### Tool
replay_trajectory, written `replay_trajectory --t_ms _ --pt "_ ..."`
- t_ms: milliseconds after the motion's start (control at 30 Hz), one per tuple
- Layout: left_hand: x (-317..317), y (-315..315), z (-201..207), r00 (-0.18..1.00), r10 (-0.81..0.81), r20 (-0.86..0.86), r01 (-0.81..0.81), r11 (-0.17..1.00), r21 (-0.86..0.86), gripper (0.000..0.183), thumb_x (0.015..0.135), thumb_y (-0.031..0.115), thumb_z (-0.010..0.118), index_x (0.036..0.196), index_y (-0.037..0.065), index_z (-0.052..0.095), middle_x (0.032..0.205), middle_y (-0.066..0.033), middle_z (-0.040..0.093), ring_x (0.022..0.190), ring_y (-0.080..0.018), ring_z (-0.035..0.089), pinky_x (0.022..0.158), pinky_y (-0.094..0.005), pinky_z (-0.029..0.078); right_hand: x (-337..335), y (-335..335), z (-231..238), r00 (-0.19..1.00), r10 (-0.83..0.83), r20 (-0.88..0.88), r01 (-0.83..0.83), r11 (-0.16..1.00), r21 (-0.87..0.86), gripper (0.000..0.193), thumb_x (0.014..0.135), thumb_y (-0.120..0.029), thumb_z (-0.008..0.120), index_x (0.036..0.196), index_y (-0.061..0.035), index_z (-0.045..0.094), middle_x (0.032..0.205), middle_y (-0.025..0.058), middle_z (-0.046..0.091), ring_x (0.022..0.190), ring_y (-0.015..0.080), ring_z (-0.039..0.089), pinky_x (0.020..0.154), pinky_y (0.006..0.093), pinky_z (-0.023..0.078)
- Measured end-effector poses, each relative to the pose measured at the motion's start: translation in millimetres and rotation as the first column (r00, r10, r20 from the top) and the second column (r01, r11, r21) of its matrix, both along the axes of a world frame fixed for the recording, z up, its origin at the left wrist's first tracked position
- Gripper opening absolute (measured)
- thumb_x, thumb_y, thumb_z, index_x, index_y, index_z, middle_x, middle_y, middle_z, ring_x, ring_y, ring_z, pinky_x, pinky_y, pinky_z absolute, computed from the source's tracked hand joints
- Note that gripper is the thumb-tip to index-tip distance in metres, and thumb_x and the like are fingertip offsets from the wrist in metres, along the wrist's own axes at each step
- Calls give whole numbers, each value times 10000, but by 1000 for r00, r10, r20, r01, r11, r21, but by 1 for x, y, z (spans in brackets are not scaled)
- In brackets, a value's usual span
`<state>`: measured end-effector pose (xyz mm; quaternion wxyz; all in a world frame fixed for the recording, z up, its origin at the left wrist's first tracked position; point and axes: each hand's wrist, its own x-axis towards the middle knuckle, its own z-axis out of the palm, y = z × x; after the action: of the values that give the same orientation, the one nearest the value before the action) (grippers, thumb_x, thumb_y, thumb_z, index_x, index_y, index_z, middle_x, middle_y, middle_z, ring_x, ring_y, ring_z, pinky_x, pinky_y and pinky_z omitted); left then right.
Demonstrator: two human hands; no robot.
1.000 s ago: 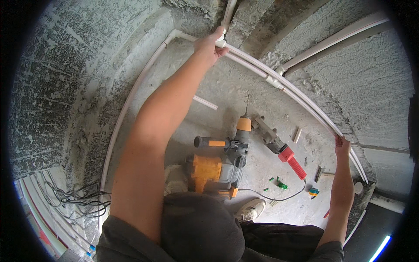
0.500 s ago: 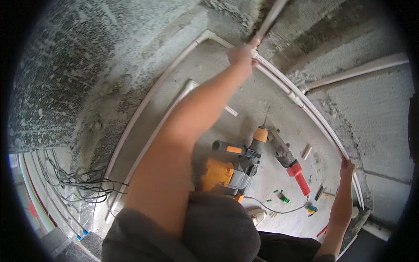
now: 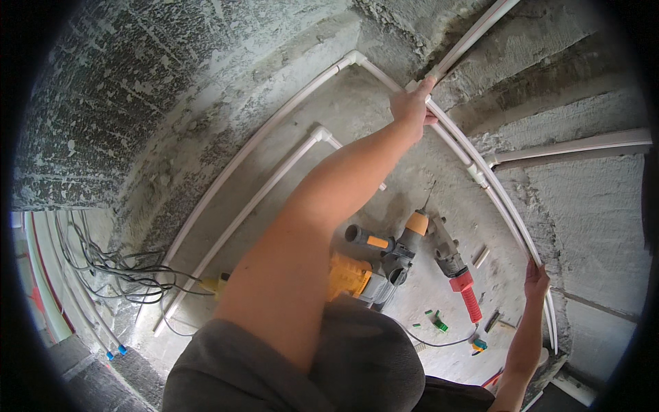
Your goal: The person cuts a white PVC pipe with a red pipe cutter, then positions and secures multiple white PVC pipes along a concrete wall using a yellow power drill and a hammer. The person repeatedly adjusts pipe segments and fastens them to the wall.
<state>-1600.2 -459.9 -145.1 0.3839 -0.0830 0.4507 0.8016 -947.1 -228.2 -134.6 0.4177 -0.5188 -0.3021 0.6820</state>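
Observation:
White plastic pipes (image 3: 495, 191) run along the foot of the right wall, two of them side by side. At the far end my left hand (image 3: 410, 110) is closed around a pipe at a joint, where another pipe rises up the wall; the fingers partly hide the fitting. Nearer me on the right, my right hand (image 3: 535, 280) pinches the outer pipe of the pair. Between the hands, a white coupling (image 3: 475, 173) sits on the inner pipe. A branch pipe (image 3: 570, 147) rises in a wall groove beside it.
On the floor lie an orange and grey rotary hammer (image 3: 395, 257), a red-handled pipe welding tool (image 3: 461, 278), a short pipe piece (image 3: 482, 257) and green bits (image 3: 436, 320). An elbowed pipe (image 3: 271, 182) lies left of my arm, near tangled black cables (image 3: 130, 275).
The view has shifted, so the scene sits differently in the picture. Both hands stay on the pipes at about the same places. A yellow thing now shows by the cables.

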Motion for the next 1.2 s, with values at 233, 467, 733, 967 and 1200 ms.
replay_trajectory --t_ms 233,467,733,967,1200 --pt "-10 -5 0 993 -115 -13 115 993 32 588 876 454 834 1078 -55 619 923 -182 698 687 -289 723 584 -407 645 2 0 -1 996 81 36 -81 997 -10 319 1069 -123 551 1299 96 578 1250 228 691 1203 321 673 1073 402 573" --pt "-18 -8 6 989 -145 -21 144 989 -20 546 892 426 824 1090 -41 621 953 -198 710 762 -333 739 639 -438 658 -18 -6 2 996 17 90 -15 1000 -18 331 1081 -115 527 1311 123 548 1295 250 648 1250 331 639 1085 393 564" --pt "-33 -4 -2 967 -239 -94 218 958 -185 626 840 555 827 1099 12 657 949 -186 720 747 -305 735 663 -399 640 -72 -33 6 990 141 1 -140 986 89 335 1084 -75 480 1328 154 506 1353 271 592 1291 368 593 1154 431 508" --pt "-43 -3 2 929 -333 -161 241 875 -419 568 790 611 851 921 85 682 725 -79 657 587 -201 618 524 -320 503 -105 -53 -5 990 139 7 -139 989 52 242 1064 -94 552 1220 85 598 1257 230 664 1205 325 661 1091 426 552" --pt "-52 -11 16 896 -396 -203 272 848 -454 575 822 616 819 981 80 684 762 -90 664 597 -214 617 542 -332 491 -222 -97 21 986 161 -41 -161 987 -10 230 1085 -101 520 1232 72 563 1247 202 644 1237 331 644 1106 420 538"
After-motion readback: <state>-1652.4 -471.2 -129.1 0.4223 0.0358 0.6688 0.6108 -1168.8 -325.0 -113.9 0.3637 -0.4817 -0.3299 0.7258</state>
